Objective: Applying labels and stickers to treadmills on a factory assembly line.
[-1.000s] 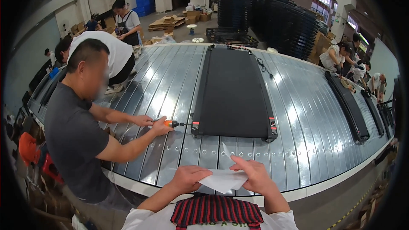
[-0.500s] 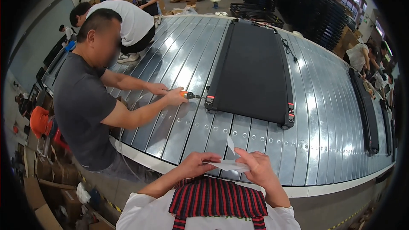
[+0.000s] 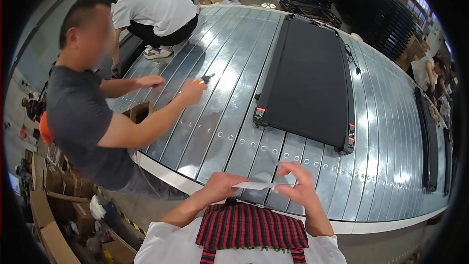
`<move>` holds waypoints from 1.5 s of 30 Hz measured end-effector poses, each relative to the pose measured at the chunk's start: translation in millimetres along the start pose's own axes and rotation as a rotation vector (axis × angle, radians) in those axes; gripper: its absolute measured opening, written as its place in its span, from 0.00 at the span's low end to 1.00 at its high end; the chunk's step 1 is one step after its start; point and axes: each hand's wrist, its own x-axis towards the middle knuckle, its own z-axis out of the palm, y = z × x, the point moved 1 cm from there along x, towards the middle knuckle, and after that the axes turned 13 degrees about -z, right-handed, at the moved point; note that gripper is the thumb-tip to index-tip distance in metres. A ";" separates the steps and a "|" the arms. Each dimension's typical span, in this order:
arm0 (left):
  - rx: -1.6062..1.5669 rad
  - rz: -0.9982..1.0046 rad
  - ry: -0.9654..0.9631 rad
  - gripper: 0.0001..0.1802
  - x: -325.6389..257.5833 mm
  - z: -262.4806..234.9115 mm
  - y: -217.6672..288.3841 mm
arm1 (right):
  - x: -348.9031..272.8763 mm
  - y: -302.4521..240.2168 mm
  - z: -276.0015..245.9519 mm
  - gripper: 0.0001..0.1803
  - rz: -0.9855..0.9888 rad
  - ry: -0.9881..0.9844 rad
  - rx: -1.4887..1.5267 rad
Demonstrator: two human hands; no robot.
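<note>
A thin white paper strip [image 3: 255, 185] spans between both hands: left hand [image 3: 222, 187] pinches its nine o'clock end, right hand [image 3: 299, 185] pinches its three o'clock end, above the metal conveyor [image 3: 234, 117].

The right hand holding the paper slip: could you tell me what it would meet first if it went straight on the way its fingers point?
The right hand points leftward along the paper slip, so it would likely meet the left hand first; depth is uncertain.
</note>
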 end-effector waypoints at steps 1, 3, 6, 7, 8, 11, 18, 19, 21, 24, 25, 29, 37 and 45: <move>0.032 0.000 0.002 0.10 2.2 -4.7 -7.7 | -0.7 7.6 2.4 0.23 0.009 0.003 -0.010; 0.008 0.018 0.022 0.10 8.0 -9.5 -28.9 | -0.1 26.4 5.6 0.16 0.209 0.320 0.075; 0.117 -0.024 -0.100 0.13 23.5 -18.9 -52.2 | 11.0 45.3 9.5 0.09 0.437 0.484 0.149; 0.106 -0.012 -0.114 0.13 30.1 -21.9 -59.0 | 14.0 55.2 10.0 0.07 0.587 0.518 0.188; 0.122 0.015 -0.137 0.13 39.0 -23.4 -64.0 | 17.7 63.0 9.6 0.06 0.598 0.534 0.156; 0.166 0.048 -0.193 0.13 62.9 -30.2 -83.8 | 19.4 100.6 18.4 0.06 0.683 0.551 0.132; 0.384 0.050 -0.314 0.10 134.9 -38.5 -134.9 | 39.2 177.4 39.9 0.07 0.875 0.408 0.045; 0.374 0.048 -0.325 0.10 144.8 -40.2 -137.0 | 43.5 186.9 40.5 0.07 0.888 0.405 0.042; 0.391 0.058 -0.308 0.09 162.9 -40.1 -141.3 | 54.5 208.2 39.7 0.07 0.938 0.308 0.056; 0.339 0.162 -0.251 0.08 188.4 -25.7 -154.2 | 74.9 237.6 37.8 0.08 0.990 0.251 0.130; 0.287 0.220 -0.199 0.08 196.0 -21.8 -156.8 | 82.0 246.5 38.7 0.08 0.997 0.222 0.135; 0.273 0.247 -0.122 0.05 221.9 -20.0 -155.3 | 105.4 276.6 42.1 0.06 1.070 0.208 0.349; 0.270 0.208 -0.118 0.06 249.6 -18.2 -159.4 | 118.6 308.0 49.1 0.07 1.153 0.188 0.487; 0.262 0.224 -0.146 0.07 257.4 -17.7 -160.5 | 120.4 310.7 46.3 0.06 1.192 0.198 0.459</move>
